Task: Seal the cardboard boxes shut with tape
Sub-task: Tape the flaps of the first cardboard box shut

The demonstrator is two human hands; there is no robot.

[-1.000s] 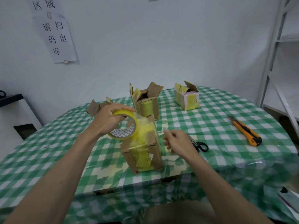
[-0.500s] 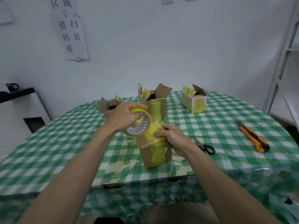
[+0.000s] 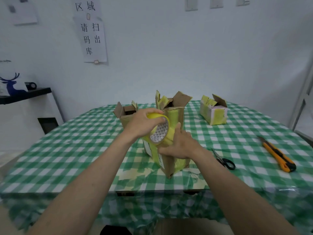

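Much of the cardboard box (image 3: 166,160) being taped is hidden: the left hand (image 3: 144,123) and the right hand (image 3: 180,145) cover its top, so whether its flaps lie flat cannot be told. It stands near the middle of the table's near edge, wrapped in yellow tape. The left hand grips the yellow tape roll (image 3: 159,129), fingers curled over its rim, held against the box's upper left. The right hand rests on the box's upper right side, fingers spread round it, the thumb up against the tape. Behind, two open boxes stand partly hidden by the hands: a low box (image 3: 125,112) to the left and a taller box (image 3: 176,109). A small taped box (image 3: 214,112) sits toward the far right edge. Black scissors (image 3: 226,161) lie right of the hands, and an orange utility knife (image 3: 277,154) nearer the right edge. The table (image 3: 76,150) wears a green-and-white checked cloth under clear plastic. A paper sign (image 3: 92,31) hangs on the white wall, and a blue deer figure (image 3: 11,85) stands on a black shelf (image 3: 25,96) at the left, cut off by the frame.
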